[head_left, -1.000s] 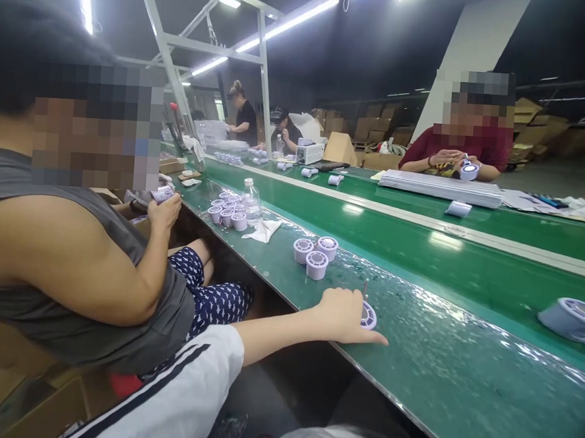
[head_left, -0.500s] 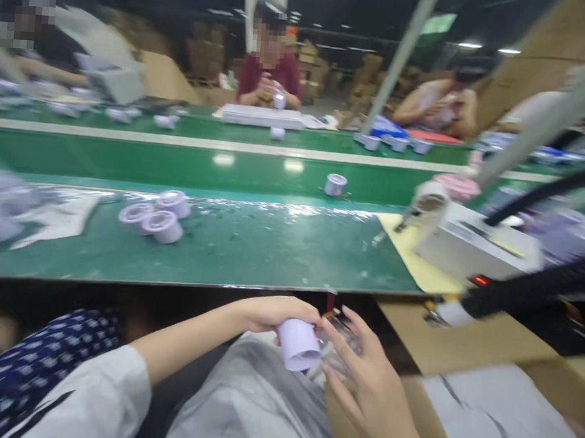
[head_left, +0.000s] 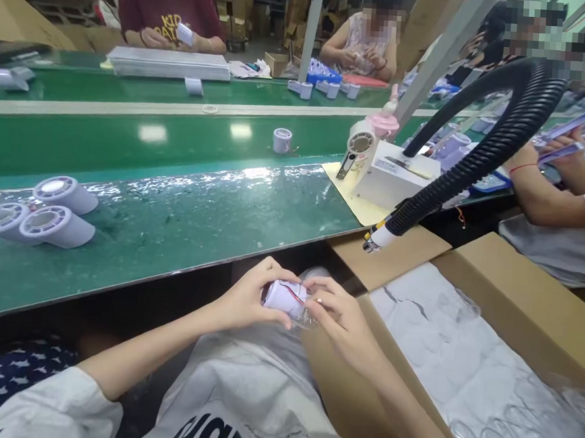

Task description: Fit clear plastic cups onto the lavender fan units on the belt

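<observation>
A pale lilac cylindrical housing is held over my lap, below the bench's front edge, with thin red and dark wires lying along its side. My left hand wraps round its left end, thumb below and fingers above. At the right end, the bent fingers of my right hand are pressed together on the wires. Clear plastic shows just under the housing, partly hidden by my fingers. Three similar lilac housings lie close together at the left on the green bench.
A white box-shaped device with a black corrugated hose stands at the right on yellow paper. Below it is an open carton holding clear plastic pieces. One housing rests on the green belt. Co-workers sit opposite and at the right.
The view has swung right. The housing has turned to lie on its side with its wires showing, and my right hand has gone from spread fingers to a grip at its right end.
</observation>
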Demonstrator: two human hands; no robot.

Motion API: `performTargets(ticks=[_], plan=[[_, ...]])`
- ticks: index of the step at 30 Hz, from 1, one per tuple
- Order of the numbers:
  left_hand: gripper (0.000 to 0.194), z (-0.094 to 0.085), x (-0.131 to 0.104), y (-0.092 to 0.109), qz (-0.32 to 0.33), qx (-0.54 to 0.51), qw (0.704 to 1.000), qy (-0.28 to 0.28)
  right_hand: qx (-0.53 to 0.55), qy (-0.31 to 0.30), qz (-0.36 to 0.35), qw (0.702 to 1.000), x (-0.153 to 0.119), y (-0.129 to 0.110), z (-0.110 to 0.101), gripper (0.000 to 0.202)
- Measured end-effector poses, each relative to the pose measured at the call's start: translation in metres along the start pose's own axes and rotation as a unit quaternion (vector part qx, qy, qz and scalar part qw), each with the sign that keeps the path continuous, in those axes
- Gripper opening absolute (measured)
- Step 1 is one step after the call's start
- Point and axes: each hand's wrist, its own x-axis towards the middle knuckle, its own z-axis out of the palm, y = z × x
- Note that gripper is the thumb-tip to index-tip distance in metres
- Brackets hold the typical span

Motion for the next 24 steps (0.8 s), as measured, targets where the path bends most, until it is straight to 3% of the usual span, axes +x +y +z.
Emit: performTargets(ticks=[5,10,12,15,17,20,24], plan=[[0.069,0.004,-0.005,-0.017,0.042,0.009,0.998,-0.037,0.099,0.059,0.028,0.993,0.008,0.01,0.0,0.033],[0.065,0.002,-0.011,-0.005,-0.043,-0.162,0.983,-0.068,0.239,0.055,0.033,0.969,0.012,0.021,-0.002,0.027],[0.063,0.003,-0.013,-0.001,-0.09,-0.255,0.962,-0.05,0.191,0.029,-0.019,0.981,0.009,0.023,-0.003,0.013],[0.062,0.005,-0.016,0.001,-0.144,-0.342,0.928,-0.041,0.036,0.002,-0.124,0.992,0.0,0.024,-0.003,0.037],[0.064,0.005,-0.017,0.001,-0.15,-0.358,0.919,-0.063,-0.017,0.001,-0.162,0.987,-0.005,0.025,-0.003,0.04],[0.072,0.004,-0.018,0.002,-0.124,-0.338,0.929,-0.08,-0.013,-0.003,-0.161,0.987,-0.009,0.025,-0.005,0.039],[0.078,-0.001,-0.019,0.005,-0.099,-0.32,0.938,-0.089,0.073,-0.021,-0.099,0.992,-0.01,0.023,-0.008,0.042]])
